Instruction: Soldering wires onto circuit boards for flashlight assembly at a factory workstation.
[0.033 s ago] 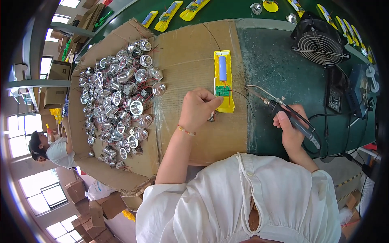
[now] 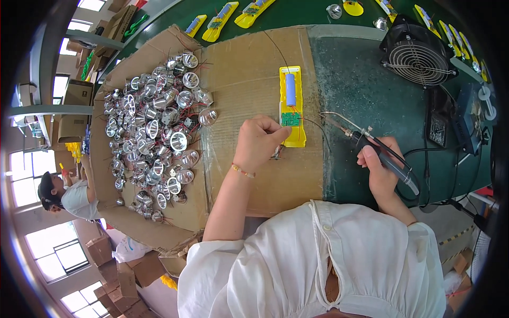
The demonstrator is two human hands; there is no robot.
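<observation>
A yellow flashlight housing lies lengthwise before me, with a blue cylindrical battery and a green circuit board in it. My left hand is closed in a pinch at the board's lower edge; what its fingertips hold is hidden. Below those fingers, a small shiny part with thin wires shows in part. To the right of the housing, my right hand is wrapped round a soldering iron with a curved metal solder-feed tube. Its tip points up and left, apart from the board.
A cardboard box of silvery reflectors stands on the left. Cardboard sheeting covers the table under the housing. A black fan and a blue soldering station are at right. More yellow housings line the back; a person is far left.
The yellow housing has shifted very slightly to the left. My hands and the soldering iron hold their places.
</observation>
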